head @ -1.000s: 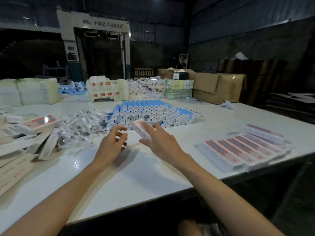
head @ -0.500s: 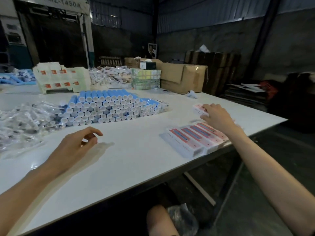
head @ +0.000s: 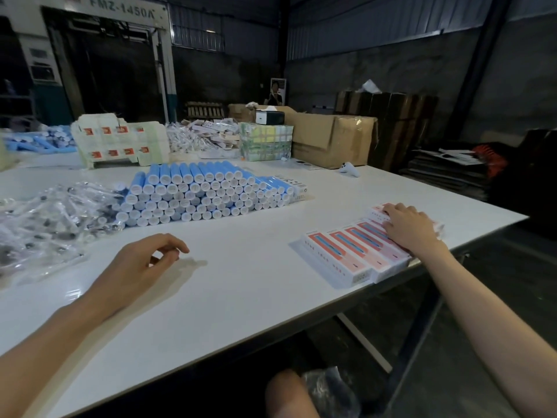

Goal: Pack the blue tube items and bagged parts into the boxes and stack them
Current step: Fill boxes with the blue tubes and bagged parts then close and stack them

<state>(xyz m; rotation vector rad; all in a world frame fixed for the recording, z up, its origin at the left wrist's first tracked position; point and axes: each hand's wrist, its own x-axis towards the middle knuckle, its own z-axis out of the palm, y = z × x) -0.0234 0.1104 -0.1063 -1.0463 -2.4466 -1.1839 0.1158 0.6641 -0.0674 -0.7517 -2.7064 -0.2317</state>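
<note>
The machine [head: 120,10] reads FMZ-1450A. The right hand [head: 410,228] rests on the boxes [head: 340,255]; the left hand [head: 136,267] hovers loosely curled, empty, over the bench [head: 241,297] near the tubes [head: 205,194].

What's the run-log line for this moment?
phase: box stacking | right hand: resting on boxes | left hand: empty, over table | blue tubes: stacked, untouched | bagged parts: piled

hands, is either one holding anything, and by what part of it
Nothing is gripped. The left hand is loosely curled and empty. The right hand lies palm-down on the row of boxes, fingertips on the farthest box, on its top.
</note>
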